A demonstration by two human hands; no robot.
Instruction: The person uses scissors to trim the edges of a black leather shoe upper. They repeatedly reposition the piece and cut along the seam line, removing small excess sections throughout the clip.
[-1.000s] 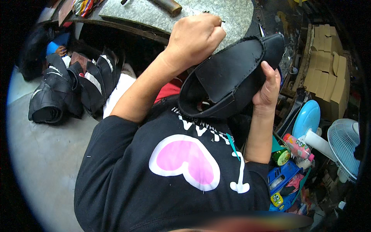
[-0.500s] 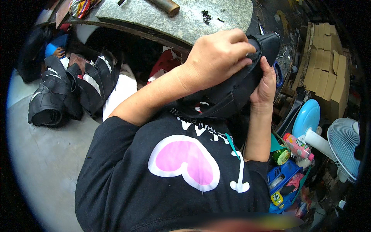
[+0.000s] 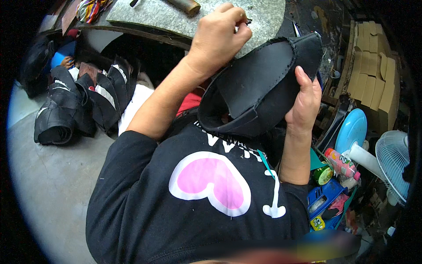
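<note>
A black shoe upper (image 3: 259, 88), its edges stitched and its inside facing up, is tilted in front of my chest. My right hand (image 3: 305, 101) grips its right side, with the thumb up along the outer face and the other fingers mostly hidden. My left hand (image 3: 222, 37) is apart from the upper, over the grey stone slab (image 3: 268, 22). Its thumb and forefinger are pinched together, and a tiny dark scrap (image 3: 249, 21) shows at the fingertips. Whether that scrap is held or lies on the slab, I cannot tell.
A brown wooden handle (image 3: 187, 6) and a striped cloth (image 3: 92, 9) lie on the bench. Several black uppers (image 3: 59, 114) are stacked at my left. To the right stand cardboard pieces (image 3: 371, 66), a fan (image 3: 398, 160) and a blue basket (image 3: 323, 198) with bottles.
My left hand has left the edge of the shoe upper and moved left and away, over the slab. More of the upper's inside now shows. My right hand keeps its grip.
</note>
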